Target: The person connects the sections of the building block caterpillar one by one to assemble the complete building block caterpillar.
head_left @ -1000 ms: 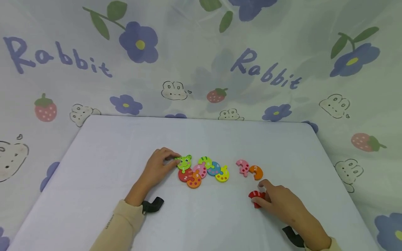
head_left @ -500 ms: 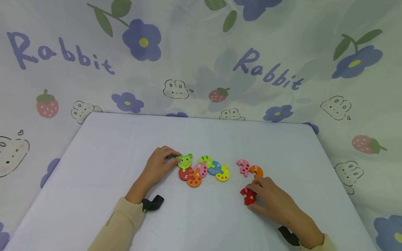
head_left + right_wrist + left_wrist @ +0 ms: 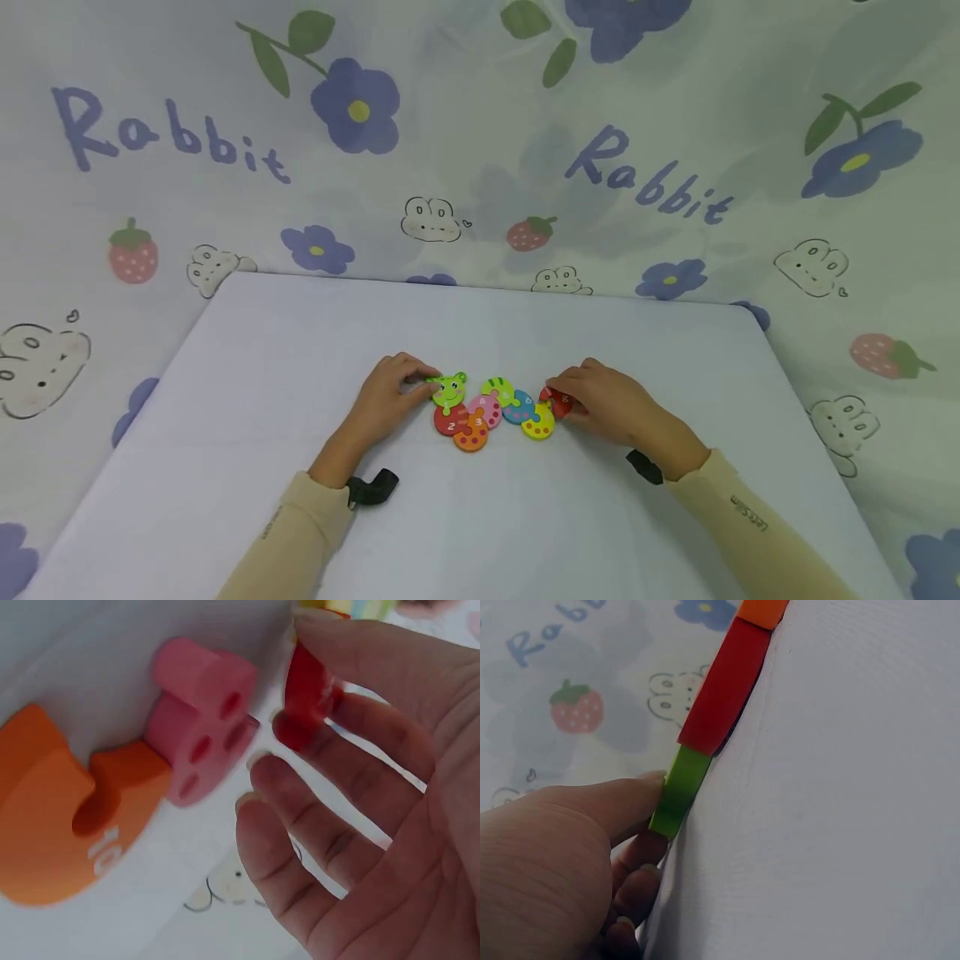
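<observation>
In the head view, my left hand [image 3: 386, 398] pinches the left edge of a green puzzle piece [image 3: 450, 390] with a smiling face. From it runs a caterpillar chain: a red piece [image 3: 450, 422] marked 2, an orange piece [image 3: 470, 436], a pink piece [image 3: 489, 412], a green striped piece [image 3: 495, 387], a blue piece [image 3: 517, 407] and a yellow piece [image 3: 537, 425]. At the yellow end, my right hand [image 3: 611, 404] pinches a red piece [image 3: 306, 690] between thumb and fingers. Fingers cover part of it; whether it interlocks I cannot tell.
Beside my right hand, the right wrist view shows a loose pink piece [image 3: 202, 720] and an orange piece [image 3: 67, 817] marked 10, both hidden by the hand from above. A white tabletop [image 3: 480, 517] lies beneath everything. Behind it hangs a patterned cloth [image 3: 480, 142].
My right hand took hold of the red piece and carried it left and away from me to the yellow end of the chain. My left hand keeps its grip on the face piece.
</observation>
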`<state>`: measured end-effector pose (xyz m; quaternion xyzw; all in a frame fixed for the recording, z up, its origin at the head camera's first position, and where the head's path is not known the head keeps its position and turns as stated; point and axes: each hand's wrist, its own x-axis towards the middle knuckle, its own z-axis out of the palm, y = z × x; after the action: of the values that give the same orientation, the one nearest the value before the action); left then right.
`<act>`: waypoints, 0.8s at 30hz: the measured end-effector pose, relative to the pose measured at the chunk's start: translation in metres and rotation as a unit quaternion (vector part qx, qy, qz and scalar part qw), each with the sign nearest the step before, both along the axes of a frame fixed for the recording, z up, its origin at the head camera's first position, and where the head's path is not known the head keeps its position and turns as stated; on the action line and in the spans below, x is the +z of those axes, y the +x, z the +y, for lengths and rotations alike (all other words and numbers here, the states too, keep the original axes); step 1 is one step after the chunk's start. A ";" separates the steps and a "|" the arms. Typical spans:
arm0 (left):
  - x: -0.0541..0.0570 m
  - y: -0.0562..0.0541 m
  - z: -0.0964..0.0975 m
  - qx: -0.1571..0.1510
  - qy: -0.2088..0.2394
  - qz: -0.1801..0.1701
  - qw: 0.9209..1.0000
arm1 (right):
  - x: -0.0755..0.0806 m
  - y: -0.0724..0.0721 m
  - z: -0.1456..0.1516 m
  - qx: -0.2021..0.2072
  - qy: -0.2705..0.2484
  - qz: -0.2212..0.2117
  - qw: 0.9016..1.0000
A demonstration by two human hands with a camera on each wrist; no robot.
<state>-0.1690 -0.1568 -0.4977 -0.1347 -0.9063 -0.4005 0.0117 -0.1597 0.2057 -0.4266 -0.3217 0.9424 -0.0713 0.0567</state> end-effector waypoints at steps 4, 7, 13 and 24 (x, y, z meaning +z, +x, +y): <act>0.000 -0.001 0.002 -0.004 -0.004 0.003 1.000 | -0.003 -0.003 -0.003 0.004 0.021 -0.023 1.000; 0.000 -0.001 0.001 0.000 -0.007 0.007 1.000 | -0.003 -0.001 -0.005 0.006 0.027 -0.022 0.999; -0.001 -0.002 -0.001 0.004 -0.010 0.006 1.000 | 0.001 0.003 -0.009 0.016 0.037 -0.021 0.999; -0.001 0.000 0.000 0.005 -0.006 -0.008 1.000 | -0.002 0.000 -0.016 0.053 0.111 0.013 0.992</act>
<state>-0.1694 -0.1565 -0.4986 -0.1275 -0.9094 -0.3959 0.0057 -0.1596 0.1896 -0.4281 -0.3640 0.9267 0.0413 0.0837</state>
